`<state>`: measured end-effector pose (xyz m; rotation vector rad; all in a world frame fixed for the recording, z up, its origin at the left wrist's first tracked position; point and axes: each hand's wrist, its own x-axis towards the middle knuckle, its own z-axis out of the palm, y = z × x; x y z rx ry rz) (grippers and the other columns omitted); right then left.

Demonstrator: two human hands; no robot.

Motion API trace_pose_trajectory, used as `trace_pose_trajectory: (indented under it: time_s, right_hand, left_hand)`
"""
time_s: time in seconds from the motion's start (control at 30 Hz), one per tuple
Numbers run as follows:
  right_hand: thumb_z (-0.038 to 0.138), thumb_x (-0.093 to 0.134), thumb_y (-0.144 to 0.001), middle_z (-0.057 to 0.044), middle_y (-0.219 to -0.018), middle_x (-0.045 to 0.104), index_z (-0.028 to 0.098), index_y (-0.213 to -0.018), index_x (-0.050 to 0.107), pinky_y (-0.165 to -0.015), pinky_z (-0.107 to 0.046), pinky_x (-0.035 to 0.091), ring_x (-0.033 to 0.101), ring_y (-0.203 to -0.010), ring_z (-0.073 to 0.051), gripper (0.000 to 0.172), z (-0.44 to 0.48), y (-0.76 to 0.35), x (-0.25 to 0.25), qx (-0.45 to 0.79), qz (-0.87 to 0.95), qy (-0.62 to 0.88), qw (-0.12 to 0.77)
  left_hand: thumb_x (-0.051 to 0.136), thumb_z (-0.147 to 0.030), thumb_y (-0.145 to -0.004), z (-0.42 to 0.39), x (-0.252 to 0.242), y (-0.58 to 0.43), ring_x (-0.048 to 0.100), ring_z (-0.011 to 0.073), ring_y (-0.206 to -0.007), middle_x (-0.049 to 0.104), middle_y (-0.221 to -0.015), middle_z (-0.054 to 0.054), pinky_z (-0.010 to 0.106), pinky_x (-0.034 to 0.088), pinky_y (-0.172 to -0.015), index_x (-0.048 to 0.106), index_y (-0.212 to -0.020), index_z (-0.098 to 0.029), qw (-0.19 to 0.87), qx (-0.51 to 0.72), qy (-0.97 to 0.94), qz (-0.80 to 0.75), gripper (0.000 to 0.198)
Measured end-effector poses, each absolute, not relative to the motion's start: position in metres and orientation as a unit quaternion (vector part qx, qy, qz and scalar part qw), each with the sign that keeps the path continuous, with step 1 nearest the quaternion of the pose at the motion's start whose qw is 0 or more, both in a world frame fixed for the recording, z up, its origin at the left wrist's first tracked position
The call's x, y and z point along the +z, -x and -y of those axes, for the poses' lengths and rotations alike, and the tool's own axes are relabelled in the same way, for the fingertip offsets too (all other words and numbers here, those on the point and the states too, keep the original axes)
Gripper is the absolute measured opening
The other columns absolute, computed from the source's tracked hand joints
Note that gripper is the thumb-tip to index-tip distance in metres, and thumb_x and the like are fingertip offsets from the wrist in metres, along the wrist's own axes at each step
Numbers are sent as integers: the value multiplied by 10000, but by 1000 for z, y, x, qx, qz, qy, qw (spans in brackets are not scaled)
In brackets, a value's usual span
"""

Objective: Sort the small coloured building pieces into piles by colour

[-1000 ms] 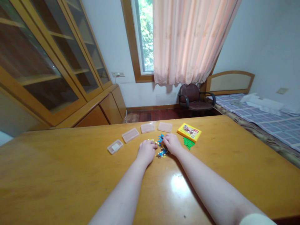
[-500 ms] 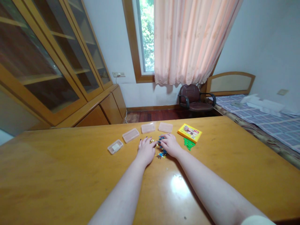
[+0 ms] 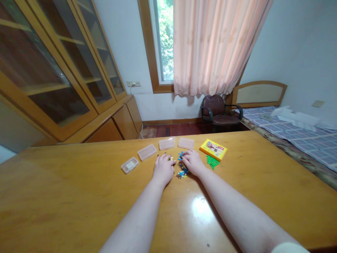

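My left hand (image 3: 162,170) rests on the tabletop with its fingers spread. Small pale yellow pieces (image 3: 172,159) lie at its index finger and thumb. Across a narrow gap, my right hand (image 3: 193,163) bends over small blue pieces (image 3: 180,154), its fingertips touching them and its fingers slightly apart. Part of that group is hidden under the right hand. A mixed heap of blue, yellow and brown pieces (image 3: 181,174) lies between the wrists, nearer to me. The pieces are too small to name more exactly.
Several clear plastic boxes stand in an arc beyond my hands, among them a leftmost box (image 3: 126,169) with something white in it. To the right lie a yellow printed box (image 3: 213,149) and green pieces (image 3: 212,162). The wooden table (image 3: 79,196) extends both ways.
My hands have drawn slightly apart, so the gap between their fingertips is wider. More of the blue pieces show beside my right fingers. The boxes have stayed in place.
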<state>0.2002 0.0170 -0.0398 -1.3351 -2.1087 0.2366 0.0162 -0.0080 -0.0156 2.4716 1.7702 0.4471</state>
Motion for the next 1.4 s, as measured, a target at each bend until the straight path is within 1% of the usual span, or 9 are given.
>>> trace_pose_trajectory:
  time_s: [0.23, 0.37, 0.43, 0.63, 0.8, 0.93, 1.07, 1.27, 1.4]
  right_hand:
    - [291, 466, -913, -26, -983, 690, 236, -810, 738, -894, -347, 357, 543, -947, -186, 297, -16, -199, -36, 124, 834, 452, 291]
    - [273, 440, -918, -46, -912, 688, 212, -759, 734, -861, -336, 382, 560, -897, -182, 339, -18, -201, -37, 120, 806, 480, 326]
    - [268, 445, -913, -48, -877, 680, 206, -691, 726, -842, -332, 389, 558, -874, -181, 364, -19, -202, -38, 120, 795, 489, 337]
    - [278, 456, -917, -23, -876, 674, 231, -668, 730, -850, -331, 373, 544, -865, -169, 373, -17, -201, -38, 126, 814, 461, 329]
    - [282, 450, -918, -40, -908, 677, 218, -775, 735, -855, -332, 372, 539, -901, -184, 325, -18, -200, -39, 114, 806, 498, 298]
    - [289, 456, -916, -57, -936, 676, 197, -841, 726, -867, -330, 373, 537, -928, -190, 295, -20, -202, -39, 116, 790, 522, 300]
    - [299, 445, -925, -69, -984, 671, 200, -869, 723, -896, -352, 368, 530, -963, -197, 300, -17, -201, -35, 112, 804, 496, 308]
    - [320, 483, -912, -52, -1269, 569, 285, -1020, 702, -1023, -474, 254, 412, -1196, -253, 247, -6, -192, -29, 118, 854, 447, 239]
    - [325, 481, -911, -33, -1241, 590, 275, -926, 730, -1029, -493, 238, 404, -1199, -267, 254, -6, -192, -28, 131, 852, 450, 233]
  left_hand:
    - [468, -146, -806, 7, -8, -15, 502, 232, -1146, 645, -1155, 61, 429, 293, -1060, 727, -945, -247, 32, 148, -749, -645, 311]
    - [487, -121, -793, 8, -12, -17, 391, 227, -1273, 564, -1289, 19, 444, 214, -1115, 648, -1131, -324, 53, 145, -800, -579, 426]
    - [489, -135, -802, 8, -15, -18, 337, 238, -1316, 520, -1342, 4, 468, 172, -1129, 632, -1154, -354, 57, 129, -823, -550, 438]
    - [492, -184, -814, 6, -16, -16, 384, 263, -1281, 575, -1283, 13, 487, 208, -1106, 716, -989, -331, 42, 129, -804, -578, 320]
    - [499, -159, -793, 6, -8, -12, 461, 265, -1205, 664, -1129, 36, 478, 243, -1076, 744, -805, -265, 23, 153, -754, -638, 267]
    - [534, -171, -783, 8, -4, -12, 482, 244, -1171, 685, -1066, 10, 458, 236, -1073, 731, -707, -271, 19, 168, -765, -621, 234]
    - [575, -202, -773, 9, -6, -12, 467, 254, -1184, 693, -1058, 1, 473, 218, -1076, 731, -704, -281, 33, 158, -782, -602, 189]
    - [560, -196, -792, 6, -12, -11, 475, 253, -1175, 690, -1077, 0, 473, 212, -1075, 737, -750, -288, 37, 162, -786, -596, 204]
    - [547, -174, -795, 5, -15, -11, 477, 244, -1176, 684, -1082, 10, 470, 213, -1082, 740, -783, -289, 35, 159, -780, -604, 225]
